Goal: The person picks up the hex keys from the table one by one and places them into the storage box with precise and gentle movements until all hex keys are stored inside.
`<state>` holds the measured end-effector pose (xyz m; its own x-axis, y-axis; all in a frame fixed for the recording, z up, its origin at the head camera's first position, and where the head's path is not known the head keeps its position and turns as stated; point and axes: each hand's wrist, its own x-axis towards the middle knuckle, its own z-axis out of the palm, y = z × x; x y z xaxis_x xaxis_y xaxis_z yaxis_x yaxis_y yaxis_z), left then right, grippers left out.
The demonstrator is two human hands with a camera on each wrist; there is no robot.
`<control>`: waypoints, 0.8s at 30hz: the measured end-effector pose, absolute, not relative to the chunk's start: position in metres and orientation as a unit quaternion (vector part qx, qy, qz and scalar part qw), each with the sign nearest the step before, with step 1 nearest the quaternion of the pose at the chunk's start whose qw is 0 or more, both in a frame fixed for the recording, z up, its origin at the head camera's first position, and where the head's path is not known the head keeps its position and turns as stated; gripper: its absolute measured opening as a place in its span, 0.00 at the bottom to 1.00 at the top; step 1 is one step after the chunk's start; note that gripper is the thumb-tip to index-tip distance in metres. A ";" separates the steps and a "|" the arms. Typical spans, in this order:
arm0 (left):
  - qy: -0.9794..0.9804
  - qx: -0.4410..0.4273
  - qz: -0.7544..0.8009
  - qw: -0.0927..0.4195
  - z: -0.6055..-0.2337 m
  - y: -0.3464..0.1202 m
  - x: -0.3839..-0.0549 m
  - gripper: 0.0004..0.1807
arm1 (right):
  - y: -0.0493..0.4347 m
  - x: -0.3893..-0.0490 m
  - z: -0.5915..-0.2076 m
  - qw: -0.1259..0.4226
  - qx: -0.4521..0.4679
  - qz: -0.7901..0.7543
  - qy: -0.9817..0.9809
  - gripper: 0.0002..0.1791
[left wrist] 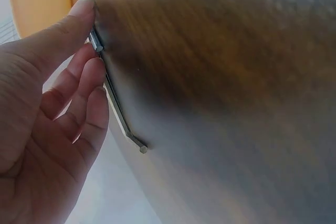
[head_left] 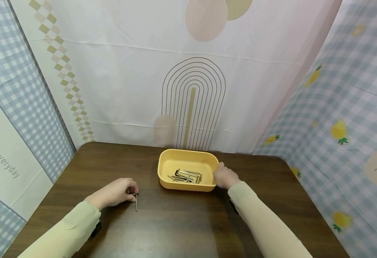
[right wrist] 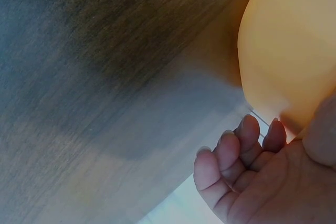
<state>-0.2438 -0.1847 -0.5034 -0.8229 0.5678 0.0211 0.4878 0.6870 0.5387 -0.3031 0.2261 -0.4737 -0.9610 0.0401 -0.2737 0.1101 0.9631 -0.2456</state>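
Observation:
My left hand (head_left: 115, 191) is low over the left part of the table. Its thumb and fingertips pinch a small metal hex key (head_left: 136, 203). In the left wrist view, a hexagonal end (left wrist: 97, 44) shows by the thumb, and a bent metal end (left wrist: 134, 139) lies past the fingertips; I cannot tell whether both belong to one key. A yellow plastic box (head_left: 172, 161) stands near the back edge, with several hex keys (head_left: 188, 176) in a heap inside. Gripping its right end is my right hand (head_left: 225, 176), fingers partly curled beside the wall; the exact contact is hidden.
The dark wooden table (head_left: 175, 222) has rounded back corners. A patterned white cloth (head_left: 127, 89) hangs right behind it, and checked cloths (head_left: 304, 118) hang at both sides.

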 end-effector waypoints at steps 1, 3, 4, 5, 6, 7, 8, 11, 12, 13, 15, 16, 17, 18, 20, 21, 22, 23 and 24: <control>0.915 0.287 0.273 0.076 -0.503 -0.184 -0.244 0.09 | 0.226 -0.303 -0.474 0.134 0.039 -0.129 0.982 0.22; 0.913 0.288 0.277 0.077 -0.504 -0.183 -0.243 0.08 | 0.226 -0.303 -0.474 0.133 0.039 -0.129 0.982 0.22; 0.913 0.289 0.278 0.078 -0.504 -0.183 -0.243 0.08 | 0.226 -0.303 -0.473 0.132 0.039 -0.128 0.982 0.22; 0.912 0.291 0.278 0.077 -0.505 -0.182 -0.243 0.08 | 0.226 -0.303 -0.473 0.131 0.038 -0.127 0.982 0.22; 0.911 0.292 0.279 0.077 -0.506 -0.182 -0.243 0.07 | 0.226 -0.303 -0.473 0.131 0.038 -0.127 0.982 0.22; 0.910 0.295 0.280 0.075 -0.506 -0.181 -0.243 0.07 | 0.226 -0.303 -0.473 0.131 0.038 -0.127 0.982 0.22; 0.909 0.298 0.281 0.073 -0.507 -0.181 -0.243 0.08 | 0.226 -0.303 -0.473 0.131 0.038 -0.128 0.982 0.22; 0.906 0.307 0.283 0.066 -0.509 -0.180 -0.242 0.09 | 0.226 -0.304 -0.473 0.132 0.038 -0.130 0.982 0.21; 0.906 0.308 0.283 0.064 -0.510 -0.179 -0.242 0.09 | 0.225 -0.304 -0.473 0.133 0.039 -0.131 0.982 0.21; 0.905 0.310 0.283 0.062 -0.510 -0.179 -0.242 0.09 | 0.225 -0.304 -0.473 0.134 0.038 -0.132 0.982 0.21; 0.905 0.313 0.281 0.059 -0.510 -0.179 -0.242 0.09 | 0.226 -0.305 -0.474 0.134 0.039 -0.132 0.981 0.21; 0.906 0.313 0.279 0.058 -0.510 -0.178 -0.242 0.10 | 0.226 -0.305 -0.474 0.134 0.039 -0.131 0.981 0.22; 0.906 0.314 0.278 0.057 -0.510 -0.178 -0.241 0.10 | 0.226 -0.305 -0.474 0.135 0.040 -0.130 0.981 0.22; 0.907 0.313 0.276 0.057 -0.510 -0.178 -0.241 0.10 | 0.226 -0.304 -0.474 0.136 0.041 -0.130 0.981 0.22; 0.909 0.312 0.272 0.056 -0.510 -0.177 -0.240 0.10 | 0.226 -0.304 -0.474 0.135 0.041 -0.127 0.982 0.22; 0.910 0.311 0.269 0.056 -0.511 -0.177 -0.239 0.10 | 0.226 -0.304 -0.474 0.135 0.042 -0.126 0.982 0.22; 0.912 0.310 0.265 0.054 -0.511 -0.176 -0.239 0.10 | 0.226 -0.304 -0.474 0.135 0.042 -0.124 0.982 0.22; 0.913 0.309 0.261 0.051 -0.511 -0.176 -0.238 0.11 | 0.226 -0.304 -0.474 0.134 0.042 -0.122 0.982 0.21; 0.915 0.308 0.258 0.048 -0.511 -0.176 -0.238 0.11 | 0.226 -0.304 -0.474 0.133 0.041 -0.121 0.983 0.21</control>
